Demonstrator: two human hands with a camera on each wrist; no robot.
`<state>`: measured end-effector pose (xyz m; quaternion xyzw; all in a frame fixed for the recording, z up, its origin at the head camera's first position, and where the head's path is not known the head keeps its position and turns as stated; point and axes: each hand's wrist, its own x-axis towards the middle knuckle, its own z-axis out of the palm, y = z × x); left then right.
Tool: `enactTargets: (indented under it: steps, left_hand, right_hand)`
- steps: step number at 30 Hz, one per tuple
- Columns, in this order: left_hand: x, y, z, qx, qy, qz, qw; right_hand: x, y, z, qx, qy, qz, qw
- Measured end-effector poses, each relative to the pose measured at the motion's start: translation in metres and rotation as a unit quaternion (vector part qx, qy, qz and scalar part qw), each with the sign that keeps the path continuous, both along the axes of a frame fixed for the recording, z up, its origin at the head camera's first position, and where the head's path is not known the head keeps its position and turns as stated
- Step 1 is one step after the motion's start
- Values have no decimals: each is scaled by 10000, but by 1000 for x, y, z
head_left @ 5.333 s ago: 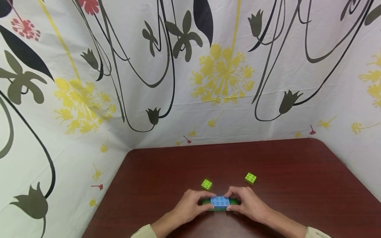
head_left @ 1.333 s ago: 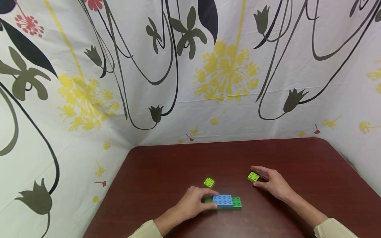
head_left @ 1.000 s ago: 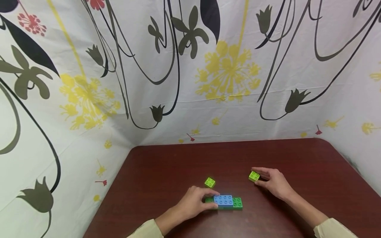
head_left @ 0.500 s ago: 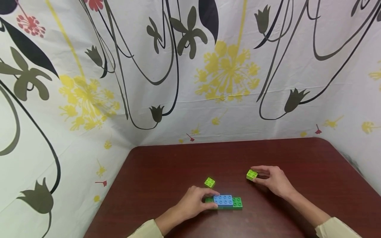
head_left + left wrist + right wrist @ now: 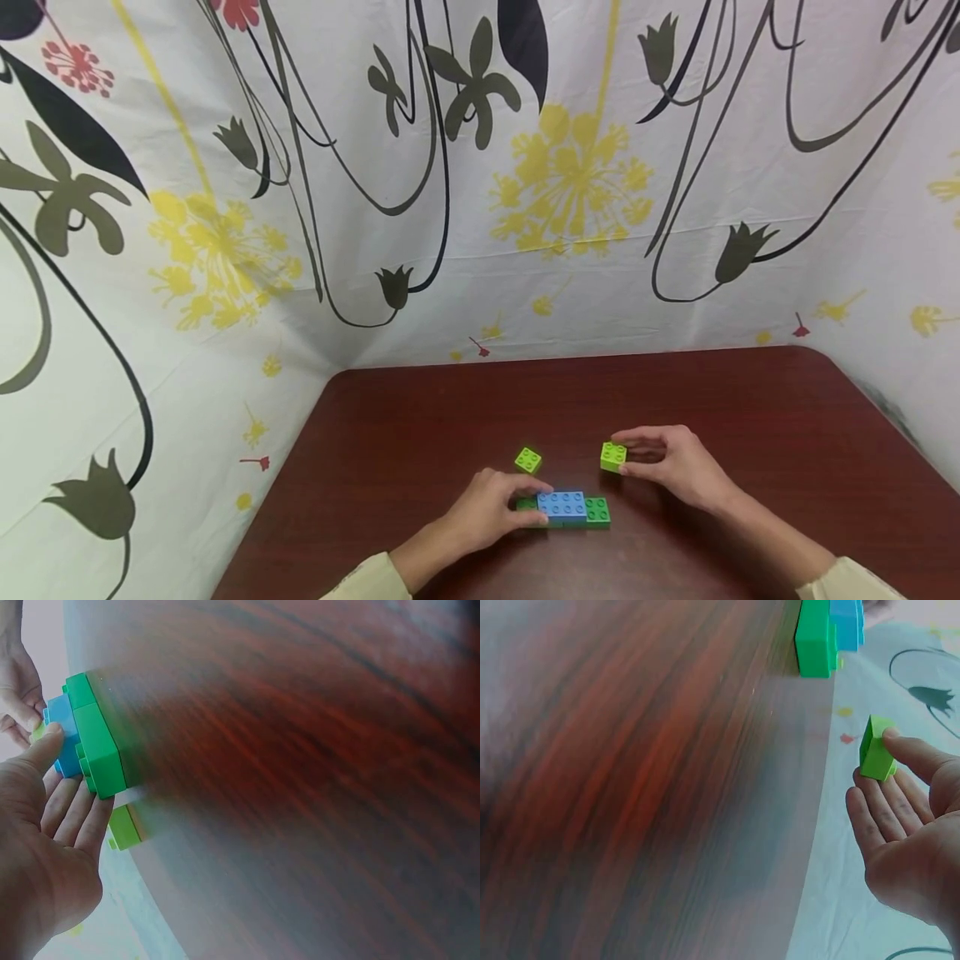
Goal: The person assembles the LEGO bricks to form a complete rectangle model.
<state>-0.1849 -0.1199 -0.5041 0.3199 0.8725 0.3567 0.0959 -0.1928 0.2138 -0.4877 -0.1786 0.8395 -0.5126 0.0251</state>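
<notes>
Lower centre of the frame: the left hand point(image 5: 487, 510) grips the left end of a blue brick point(image 5: 562, 505), seated on green bricks point(image 5: 597, 510) resting on the dark red surface point(image 5: 435, 417). Right of centre, the right hand point(image 5: 678, 467) pinches a lime brick point(image 5: 612, 457), raised clear. Just beyond the left hand lies a second lime brick point(image 5: 528, 461). Upper frame: flower-patterned cloth point(image 5: 480, 225).

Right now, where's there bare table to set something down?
Bare table: the far strip between the unheld lime brick and the patterned cloth, plus the stretch right of the right hand. Crowded: around the blue brick on the green bricks, where the left hand grips.
</notes>
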Motion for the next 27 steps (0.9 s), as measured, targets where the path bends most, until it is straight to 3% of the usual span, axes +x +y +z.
enactTargets:
  steps: [15, 27]
  left_hand:
    - [-1, -1, 0, 10, 97, -64, 9999]
    - [-1, 0, 1, 10, -167, 9, 9999]
  right_hand:
    - [14, -13, -4, 10, -187, 817, 9965]
    - [18, -17, -15, -420, -302, 1382, 9891]
